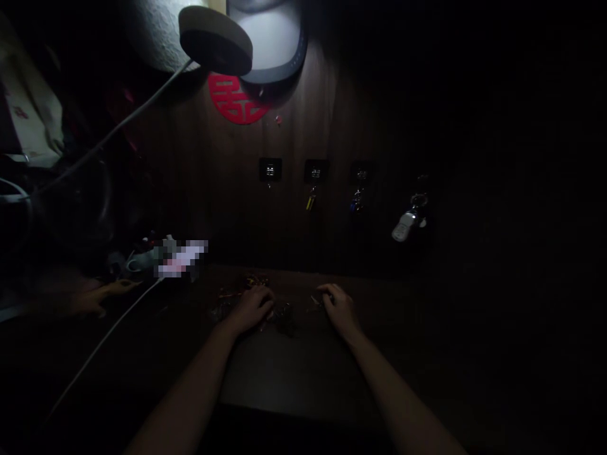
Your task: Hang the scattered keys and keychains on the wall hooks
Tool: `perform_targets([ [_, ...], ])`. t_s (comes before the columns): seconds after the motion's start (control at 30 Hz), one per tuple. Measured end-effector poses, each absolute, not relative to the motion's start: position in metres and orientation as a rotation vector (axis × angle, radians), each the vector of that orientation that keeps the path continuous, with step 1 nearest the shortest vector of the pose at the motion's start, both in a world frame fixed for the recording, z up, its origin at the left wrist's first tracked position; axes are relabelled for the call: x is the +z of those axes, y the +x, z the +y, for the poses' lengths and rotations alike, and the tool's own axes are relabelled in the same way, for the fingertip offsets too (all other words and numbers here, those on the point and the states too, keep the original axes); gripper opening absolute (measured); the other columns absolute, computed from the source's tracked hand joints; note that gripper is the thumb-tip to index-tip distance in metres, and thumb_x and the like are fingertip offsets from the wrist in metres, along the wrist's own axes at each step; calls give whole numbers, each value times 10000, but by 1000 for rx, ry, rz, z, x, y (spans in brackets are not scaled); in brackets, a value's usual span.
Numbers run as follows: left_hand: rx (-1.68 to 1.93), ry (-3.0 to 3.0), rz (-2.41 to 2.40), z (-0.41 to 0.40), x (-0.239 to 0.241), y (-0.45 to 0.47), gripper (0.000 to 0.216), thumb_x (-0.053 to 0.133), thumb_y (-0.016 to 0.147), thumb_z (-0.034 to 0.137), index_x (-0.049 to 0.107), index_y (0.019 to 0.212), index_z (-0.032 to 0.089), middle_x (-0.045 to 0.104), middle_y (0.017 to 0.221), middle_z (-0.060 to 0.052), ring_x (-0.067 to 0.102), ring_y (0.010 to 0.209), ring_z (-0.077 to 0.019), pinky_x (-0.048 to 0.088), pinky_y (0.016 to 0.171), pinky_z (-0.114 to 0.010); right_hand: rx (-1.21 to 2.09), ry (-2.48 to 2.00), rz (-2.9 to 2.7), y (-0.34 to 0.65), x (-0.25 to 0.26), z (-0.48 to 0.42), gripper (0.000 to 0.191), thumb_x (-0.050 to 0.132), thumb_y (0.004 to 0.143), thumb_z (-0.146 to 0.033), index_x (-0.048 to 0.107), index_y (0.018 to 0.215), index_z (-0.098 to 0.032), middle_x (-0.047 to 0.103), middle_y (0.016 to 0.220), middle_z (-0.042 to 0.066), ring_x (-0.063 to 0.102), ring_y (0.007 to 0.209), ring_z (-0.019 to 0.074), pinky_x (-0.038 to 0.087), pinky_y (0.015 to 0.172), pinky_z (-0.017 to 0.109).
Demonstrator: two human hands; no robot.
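Note:
In dim light, my left hand (253, 308) rests with curled fingers at a loose pile of small metal pieces (284, 311) on the wooden surface (275, 373). What its fingertips hold is hidden. Some reddish and gold bits (256, 280) lie just beyond it. To the right, my right hand (340, 311) lies low on the surface, fingers bent and thumb apart. Small pale pieces that look like keys (313, 302) are beside its fingertips; I see no firm grip.
Key hooks (270, 169) line the upright wood panel, some with keys, including a silver fob (404, 226). A lamp (215, 41) and red paper cut-out (237, 101) are above. At left are another person's hand (97, 298), a blurred-out lit device (183, 259) and its white cable (109, 335).

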State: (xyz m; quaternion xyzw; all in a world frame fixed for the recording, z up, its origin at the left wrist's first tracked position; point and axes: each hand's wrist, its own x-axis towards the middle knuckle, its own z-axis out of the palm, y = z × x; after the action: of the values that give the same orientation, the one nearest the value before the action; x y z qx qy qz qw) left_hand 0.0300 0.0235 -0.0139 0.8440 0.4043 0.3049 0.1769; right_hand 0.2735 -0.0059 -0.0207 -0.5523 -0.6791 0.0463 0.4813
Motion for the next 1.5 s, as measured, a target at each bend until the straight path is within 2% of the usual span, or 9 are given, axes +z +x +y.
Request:
perform_targets([
  [0.27, 1344, 1886, 1208, 22, -2, 37, 144, 430, 806, 301, 533, 839, 206, 613, 814, 2, 589, 809, -152, 447, 747, -267, 87, -1252, -1693, 265, -18, -9, 264, 389, 738, -126, 623, 829, -208, 644, 844, 41, 588, 857, 180, 442, 781, 306],
  [0.4, 1299, 1578, 1094, 21, -1, 41, 216, 465, 785, 378, 492, 894, 194, 587, 704, 20, 606, 585, -135, 443, 495, -221, 110, -1233, -1713, 262, -15, -11, 269, 390, 734, -117, 628, 816, -211, 646, 836, 38, 588, 858, 181, 436, 791, 308],
  [0.47, 1272, 1472, 1010, 20, 0, 43, 253, 477, 780, 403, 468, 915, 190, 598, 717, 15, 623, 567, -143, 433, 452, -213, 135, -1226, -1714, 259, -13, -12, 270, 395, 736, -118, 632, 822, -213, 648, 846, 40, 589, 870, 182, 435, 799, 308],
  [0.7, 1208, 1700, 876, 14, 0, 51, 164, 478, 810, 339, 514, 857, 187, 647, 872, -22, 607, 816, -149, 476, 754, -278, 347, -1256, -1755, 235, -5, -22, 210, 456, 814, -261, 661, 858, -250, 677, 859, 18, 594, 845, 180, 418, 793, 311],
  [0.8, 1152, 1775, 810, 12, -2, 56, 178, 469, 825, 339, 539, 883, 185, 628, 982, -36, 585, 904, -162, 459, 818, -295, 478, -1233, -1817, 228, -2, -24, 285, 413, 863, -362, 680, 872, -263, 683, 843, 10, 577, 825, 175, 403, 787, 304],
  [0.93, 1078, 1777, 745, 8, -3, 63, 175, 476, 832, 343, 532, 886, 187, 627, 982, -28, 574, 941, -164, 439, 865, -307, 575, -1227, -1843, 225, -4, -24, 417, 333, 886, -448, 696, 811, -256, 671, 775, 10, 567, 795, 182, 400, 775, 319],
  [1.13, 1031, 1630, 660, 6, -2, 65, 192, 489, 829, 372, 481, 881, 187, 600, 1070, -43, 626, 772, -138, 471, 782, -304, 817, -1099, -1624, 225, -2, -23, 444, 341, 865, -507, 674, 975, -235, 686, 924, 32, 590, 933, 205, 387, 900, 364],
  [1.37, 972, 1680, 642, 2, 0, 66, 191, 483, 831, 377, 488, 850, 187, 603, 921, -12, 608, 728, -124, 459, 731, -270, 1055, -1040, -1295, 228, -6, -12, 462, 544, 698, -590, 670, 929, -211, 708, 898, 59, 636, 860, 235, 488, 690, 345],
  [1.5, 965, 1735, 672, 2, 0, 66, 176, 486, 831, 361, 505, 852, 188, 581, 768, 16, 583, 680, -117, 446, 719, -260, 1111, -979, -1273, 227, -4, -14, 434, 662, 642, -482, 644, 988, -221, 707, 856, 37, 644, 844, 209, 488, 748, 347],
])
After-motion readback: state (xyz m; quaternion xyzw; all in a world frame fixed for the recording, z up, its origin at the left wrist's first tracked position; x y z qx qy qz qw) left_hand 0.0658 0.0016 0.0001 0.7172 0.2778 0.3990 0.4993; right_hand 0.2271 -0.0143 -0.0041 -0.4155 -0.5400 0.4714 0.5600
